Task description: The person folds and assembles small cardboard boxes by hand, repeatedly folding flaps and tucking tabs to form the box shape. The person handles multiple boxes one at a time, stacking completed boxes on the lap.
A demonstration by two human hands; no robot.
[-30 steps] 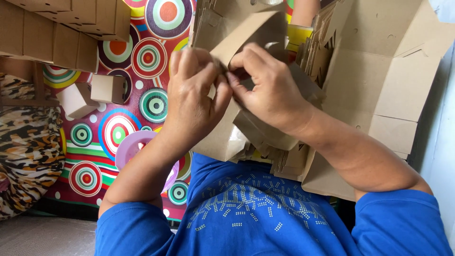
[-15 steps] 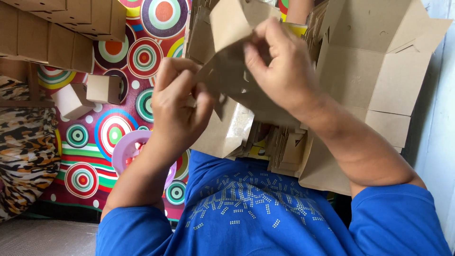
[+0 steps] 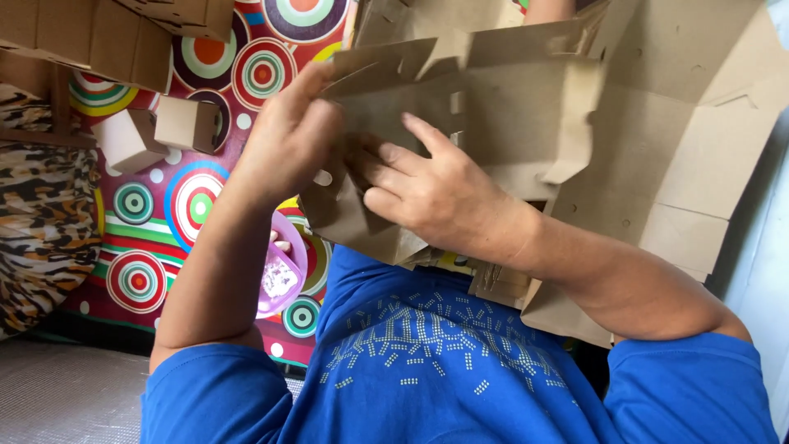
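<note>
Nearest, blue shirt (image 3: 427, 362) with silver studs, worn by the person, fills the lower frame.
Left hand (image 3: 283, 140): raised, fingers closed on the left edge of the box blank (image 3: 493, 107), thumb in front, fingertips behind.
Right hand (image 3: 436, 193): laid flat against the blank's lower panel, fingers spread and pressing, not curled round it; grip open.
Box blank: brown cardboard, die-cut, partly folded, held up in front of the chest between both hands, flaps standing at the top and right.
Purple dish (image 3: 279, 275): round, just behind the left forearm, on the mat (image 3: 156, 214).
Mat: bright, patterned with ringed circles, covers the floor to the left.
Striped cloth (image 3: 41, 222): black and orange, at the far left edge.
Small boxes (image 3: 160, 131): two, folded, pale, side by side on the mat beyond the dish.
Cardboard stack (image 3: 699, 148): flat blanks, behind and right of the held blank.
Folded cartons (image 3: 99, 37): a row at upper left.
</note>
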